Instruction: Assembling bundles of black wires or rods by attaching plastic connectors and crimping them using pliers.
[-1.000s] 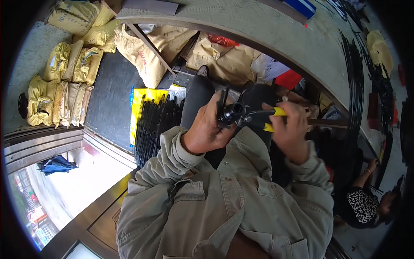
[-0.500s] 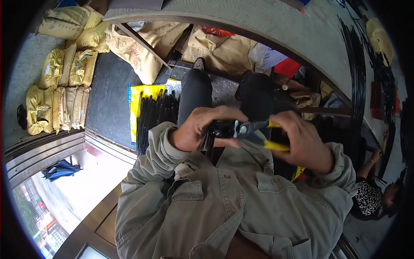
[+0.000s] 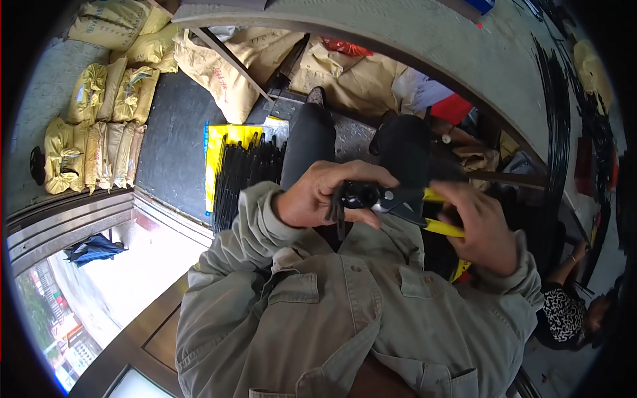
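My left hand is closed around a glossy black piece with a round end. Thin dark strips hang down by its fingers, and I cannot make out the whole shape. In my right hand is a pair of yellow-handled pliers, the handles spread apart. The jaws meet the black piece at its right side; whether they grip it cannot be told. Motion blurs the right fingers slightly. Left of my knees, a bunch of long black strips lies on a yellow bag.
A bench with a dark edge curves across the far side, sacks beneath it. Yellow sacks are stacked at the left. Long black strips lie on the bench at right. A person in a patterned top is at the far right.
Both hands, with the black piece and the pliers, have shifted a little to the right in the picture. The whole surrounding scene has shifted slightly too.
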`<act>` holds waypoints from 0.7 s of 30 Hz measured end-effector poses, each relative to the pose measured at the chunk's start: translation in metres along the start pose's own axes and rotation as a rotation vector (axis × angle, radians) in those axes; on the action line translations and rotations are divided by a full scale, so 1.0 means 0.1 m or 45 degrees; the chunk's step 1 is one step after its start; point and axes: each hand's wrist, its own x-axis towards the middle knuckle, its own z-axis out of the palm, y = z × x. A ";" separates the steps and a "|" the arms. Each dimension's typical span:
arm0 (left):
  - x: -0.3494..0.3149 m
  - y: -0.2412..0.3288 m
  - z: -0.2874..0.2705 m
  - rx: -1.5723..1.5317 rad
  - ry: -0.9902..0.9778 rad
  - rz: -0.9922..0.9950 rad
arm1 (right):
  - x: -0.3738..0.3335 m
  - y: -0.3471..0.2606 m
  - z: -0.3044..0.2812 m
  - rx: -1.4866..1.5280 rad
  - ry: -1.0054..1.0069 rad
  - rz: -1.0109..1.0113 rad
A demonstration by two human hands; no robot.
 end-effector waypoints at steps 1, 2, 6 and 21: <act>-0.01 -0.01 0.02 -0.018 -0.008 -0.009 | -0.05 0.02 0.01 0.213 -0.155 0.057; 0.00 -0.04 0.03 -0.055 -0.076 0.060 | -0.05 0.03 0.01 0.227 -0.157 0.073; 0.03 -0.09 0.01 -0.074 -0.141 0.143 | 0.10 0.12 -0.09 1.550 -0.567 0.533; -0.06 -0.02 0.11 0.058 0.387 -0.167 | 0.35 0.14 0.18 -0.480 0.465 -0.141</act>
